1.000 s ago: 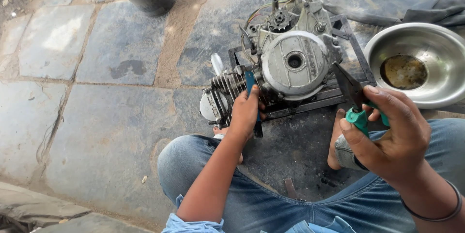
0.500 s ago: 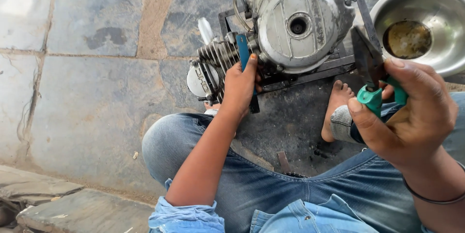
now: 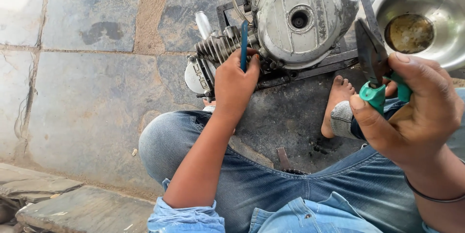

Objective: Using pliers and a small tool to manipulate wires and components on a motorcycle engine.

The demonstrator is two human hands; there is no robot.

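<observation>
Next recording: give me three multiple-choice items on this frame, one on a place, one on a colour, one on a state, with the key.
1. Where does the steel bowl sit relative to the engine?
A. to its right
B. to its left
C. on top of it

2. What colour are the handles of the pliers?
A. red
B. green
C. yellow

3. What is the left hand doing?
A. lying flat on the floor
B. holding a blue-handled tool against the engine
C. hanging empty

Key: 1 A, bowl at the frame's right edge; 2 B, green shows in the right hand grip; 3 B, fingers wrap the tool.
</observation>
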